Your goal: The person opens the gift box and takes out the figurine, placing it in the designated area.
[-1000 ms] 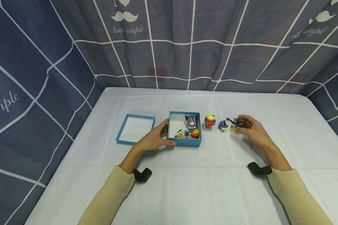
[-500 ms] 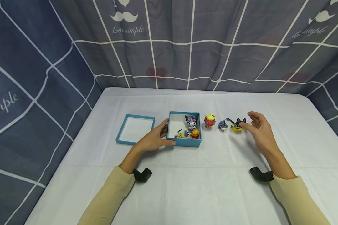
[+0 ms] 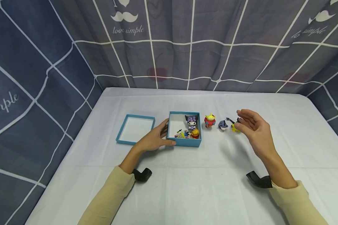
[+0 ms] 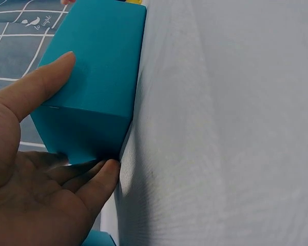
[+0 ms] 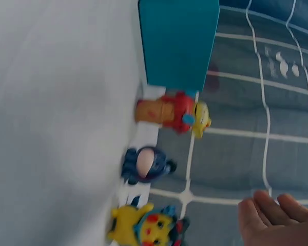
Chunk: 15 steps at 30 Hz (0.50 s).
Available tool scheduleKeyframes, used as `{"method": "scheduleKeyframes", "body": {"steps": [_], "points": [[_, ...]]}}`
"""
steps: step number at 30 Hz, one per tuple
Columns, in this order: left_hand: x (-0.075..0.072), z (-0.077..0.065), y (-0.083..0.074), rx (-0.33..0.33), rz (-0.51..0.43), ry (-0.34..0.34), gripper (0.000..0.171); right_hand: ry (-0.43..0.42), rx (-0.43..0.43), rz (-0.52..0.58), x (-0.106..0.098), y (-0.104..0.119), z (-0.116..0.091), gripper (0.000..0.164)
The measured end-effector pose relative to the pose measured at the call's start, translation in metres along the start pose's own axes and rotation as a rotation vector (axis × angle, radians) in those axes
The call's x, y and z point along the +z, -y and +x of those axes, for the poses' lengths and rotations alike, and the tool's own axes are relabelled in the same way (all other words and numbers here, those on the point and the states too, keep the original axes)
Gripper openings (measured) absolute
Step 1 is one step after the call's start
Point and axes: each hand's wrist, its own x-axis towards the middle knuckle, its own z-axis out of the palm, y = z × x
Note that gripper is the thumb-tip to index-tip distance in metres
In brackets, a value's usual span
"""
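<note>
My left hand [image 3: 153, 139] holds the near left corner of a teal open box [image 3: 187, 142], thumb on its front face and fingers against its left side. Inside lie several toy figures, among them a purple-and-black one [image 3: 192, 122] and a red-and-yellow one [image 3: 195, 133]. My right hand [image 3: 256, 136] hovers with loosely bent fingers and nothing in them, partly covering a yellow Pikachu figure [image 5: 128, 225] in the head view. Left of that figure sit a blue-grey donkey figure [image 3: 222, 125] and a red-clothed figure with a yellow head [image 3: 209, 121], all in a row.
A shallow teal-rimmed lid [image 3: 125, 142] lies inside up on the white-covered table [image 3: 202, 193], left of the box. Dark checked curtains [image 3: 171, 62] hang behind the table and at its sides.
My right hand has let go of the Pikachu figure, leaving it on the table, and has lifted up and back from it. The left hand and the box have stayed put.
</note>
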Motion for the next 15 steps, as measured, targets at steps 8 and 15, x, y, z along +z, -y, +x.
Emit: {"method": "scheduleKeyframes", "body": {"steps": [8,15], "points": [[0.000,0.000,0.001,-0.012,-0.009,0.000,0.107,0.198,-0.028,-0.166,0.030,0.004,-0.002,0.040],[0.000,0.001,0.001,-0.009,0.002,-0.006,0.108,0.321,-0.030,-0.143,0.060,0.004,0.002,0.038]]}}
